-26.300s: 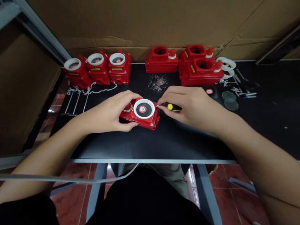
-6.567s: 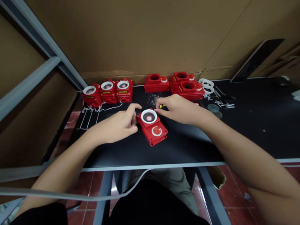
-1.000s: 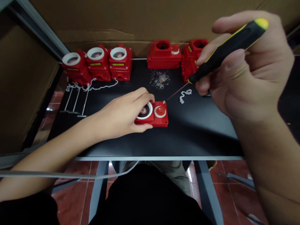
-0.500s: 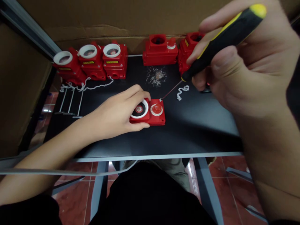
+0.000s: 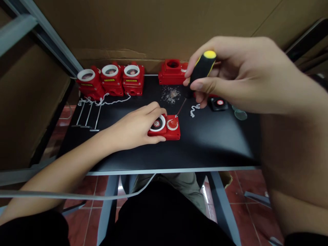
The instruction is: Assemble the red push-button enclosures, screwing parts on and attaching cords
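Lying on the black tabletop is a red housing (image 5: 175, 136) with a white-ringed round window and a smaller red round cap. My left hand (image 5: 139, 128) is closed over its left end, the fingers at the far side and the thumb along the near side. A black and yellow screwdriver (image 5: 203, 66) is gripped in my right hand (image 5: 230, 73). Its thin shaft slants down and left, the tip at the housing's far right corner, where a small pale bit shows. Just right of the shaft lies a short piece of white cord (image 5: 193, 111).
Three red units with white rings (image 5: 110, 80) stand at the back left, with white cord and metal T-shaped rods (image 5: 88, 116) before them. Another red housing (image 5: 166, 78) is at the back, behind pale crumbs (image 5: 171, 95). A black square part (image 5: 218, 104) and clear discs (image 5: 240, 114) lie right.
My right hand has moved left and away from me, and the screwdriver stands steeper, its tip still at the same corner. My left hand keeps its hold. The camera view has shifted somewhat.
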Demonstrator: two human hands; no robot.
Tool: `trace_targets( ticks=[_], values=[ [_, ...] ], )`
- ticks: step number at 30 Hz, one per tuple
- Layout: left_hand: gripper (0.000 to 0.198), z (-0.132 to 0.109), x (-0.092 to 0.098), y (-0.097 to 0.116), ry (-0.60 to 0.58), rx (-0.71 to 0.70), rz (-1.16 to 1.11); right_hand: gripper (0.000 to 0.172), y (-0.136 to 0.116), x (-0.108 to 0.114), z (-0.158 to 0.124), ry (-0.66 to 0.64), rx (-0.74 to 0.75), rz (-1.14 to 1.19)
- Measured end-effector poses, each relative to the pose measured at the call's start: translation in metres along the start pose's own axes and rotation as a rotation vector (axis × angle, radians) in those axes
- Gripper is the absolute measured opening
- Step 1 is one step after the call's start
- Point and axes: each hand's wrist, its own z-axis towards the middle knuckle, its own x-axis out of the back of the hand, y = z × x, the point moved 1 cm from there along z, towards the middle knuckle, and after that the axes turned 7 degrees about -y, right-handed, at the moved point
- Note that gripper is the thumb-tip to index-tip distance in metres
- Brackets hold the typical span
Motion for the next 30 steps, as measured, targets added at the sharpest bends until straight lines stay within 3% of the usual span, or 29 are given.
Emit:
trace_targets(
  ticks=[4, 8, 11, 16, 21, 26, 30],
  values=[
    [0.064, 0.000, -0.001, 0.000, -0.004, 0.011, 0.016, 0.047, 0.021, -0.009, -0.002, 0.179, -0.003, 0.126],
    [0.065, -0.001, 0.000, 0.002, 0.005, 0.002, 0.039, 0.060, 0.040, -0.021, -0.006, 0.299, 0.165, 0.114],
    [0.064, -0.001, 0.001, 0.004, -0.001, 0.003, 0.052, 0.053, 0.044, -0.032, -0.007, 0.369, 0.278, 0.037],
    [0.066, -0.001, 0.004, 0.005, -0.016, 0.020, 0.078, 0.022, 0.045, -0.047, -0.007, 0.323, 0.366, 0.107],
    [0.065, -0.002, 0.006, 0.005, -0.020, 0.018, 0.086, 0.047, 0.050, -0.049, -0.009, 0.358, 0.355, 0.055],
    [0.064, -0.003, 0.007, 0.004, -0.017, 0.012, 0.068, 0.039, 0.043, -0.048, -0.012, 0.352, 0.234, 0.241],
    [0.065, -0.004, 0.007, 0.002, -0.028, 0.021, 0.079, 0.024, 0.037, -0.046, -0.011, 0.302, 0.262, 0.287]
  ],
)
